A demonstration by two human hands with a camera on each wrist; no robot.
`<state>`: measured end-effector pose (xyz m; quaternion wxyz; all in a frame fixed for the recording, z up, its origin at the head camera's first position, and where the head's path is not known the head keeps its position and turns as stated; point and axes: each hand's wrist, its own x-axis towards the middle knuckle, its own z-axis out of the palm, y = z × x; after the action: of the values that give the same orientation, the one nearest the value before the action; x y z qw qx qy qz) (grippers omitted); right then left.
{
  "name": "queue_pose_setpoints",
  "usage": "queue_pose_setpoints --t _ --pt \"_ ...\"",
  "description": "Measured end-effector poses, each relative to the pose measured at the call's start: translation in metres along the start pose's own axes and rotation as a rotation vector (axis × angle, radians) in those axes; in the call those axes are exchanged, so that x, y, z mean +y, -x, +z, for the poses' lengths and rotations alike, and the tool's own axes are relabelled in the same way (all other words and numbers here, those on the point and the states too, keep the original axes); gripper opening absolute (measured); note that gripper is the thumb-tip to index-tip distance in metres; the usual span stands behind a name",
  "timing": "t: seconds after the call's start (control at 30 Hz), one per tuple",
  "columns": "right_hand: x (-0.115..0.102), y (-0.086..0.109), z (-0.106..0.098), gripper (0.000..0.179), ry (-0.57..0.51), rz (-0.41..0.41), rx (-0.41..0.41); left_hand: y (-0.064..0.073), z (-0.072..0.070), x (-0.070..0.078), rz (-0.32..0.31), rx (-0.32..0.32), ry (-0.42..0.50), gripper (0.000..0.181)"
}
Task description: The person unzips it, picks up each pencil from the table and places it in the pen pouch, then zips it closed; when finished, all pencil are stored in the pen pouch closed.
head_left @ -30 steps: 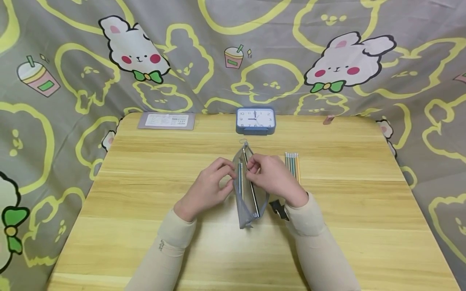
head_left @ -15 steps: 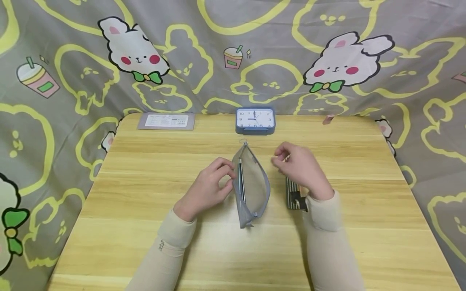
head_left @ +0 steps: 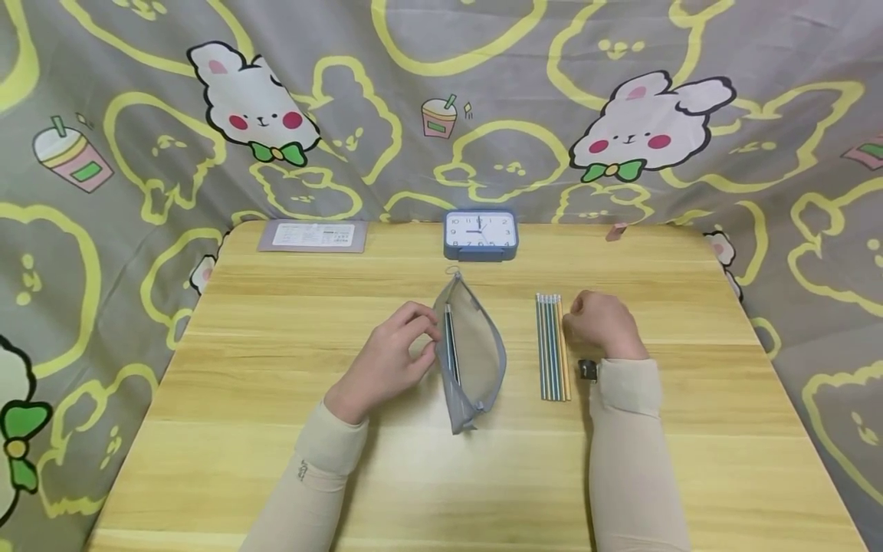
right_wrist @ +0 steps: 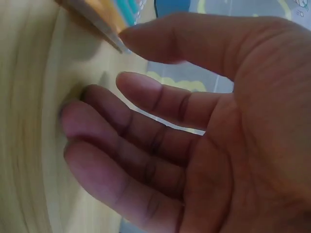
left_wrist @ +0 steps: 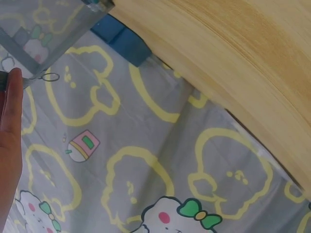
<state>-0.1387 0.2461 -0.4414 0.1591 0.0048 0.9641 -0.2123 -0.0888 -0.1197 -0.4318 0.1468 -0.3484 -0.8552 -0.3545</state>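
A grey see-through pencil case stands unzipped at the middle of the table, a few dark pencils leaning inside its left wall. My left hand pinches its left rim; the left wrist view has only part of that hand beside the case. To the right lies a tight row of striped pencils, blue-green ones and yellow-orange ones on the right. Along its right side is my right hand, fingers loosely bent with nothing between them. In the right wrist view its thumb tip reaches the nearest pencil's edge.
Behind the case a blue alarm clock stands at the table's back edge. A flat grey packet with a white label lies back left, a small pinkish-brown piece back right. A patterned curtain hangs around the table.
My right hand has left the pencil case and moved right, past the row of pencils to its far side. The dark pencil it held now leans inside the case. My left hand stays at the rim.
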Motion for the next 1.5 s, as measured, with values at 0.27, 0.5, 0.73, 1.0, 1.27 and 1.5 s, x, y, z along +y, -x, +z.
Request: queue_pose_setpoints --t 0.27,0.5,0.73,1.0,1.27,1.5 --pt "-0.013 -0.006 0.006 0.012 0.0 -0.097 0.0 0.001 0.001 -0.002 -0.004 -0.001 0.002 0.014" --pt "-0.013 -0.005 0.007 0.007 0.0 -0.053 -0.035 0.001 0.001 -0.003 0.001 0.004 0.002 0.015" --pt "-0.014 -0.004 0.005 0.01 0.019 -0.043 -0.055 0.0 0.001 -0.002 -0.005 0.013 0.0 0.016" --pt "-0.018 0.003 -0.005 0.008 -0.117 -0.041 0.049 0.0 0.001 -0.002 -0.005 0.007 0.0 0.016" --pt "-0.05 0.026 -0.023 0.019 -0.335 -0.081 0.121 0.0 0.001 -0.001 -0.018 -0.005 -0.003 0.014" --pt "-0.09 0.041 -0.019 0.019 -0.387 -0.167 0.072 0.0 0.0 -0.001 -0.018 -0.008 -0.002 0.013"
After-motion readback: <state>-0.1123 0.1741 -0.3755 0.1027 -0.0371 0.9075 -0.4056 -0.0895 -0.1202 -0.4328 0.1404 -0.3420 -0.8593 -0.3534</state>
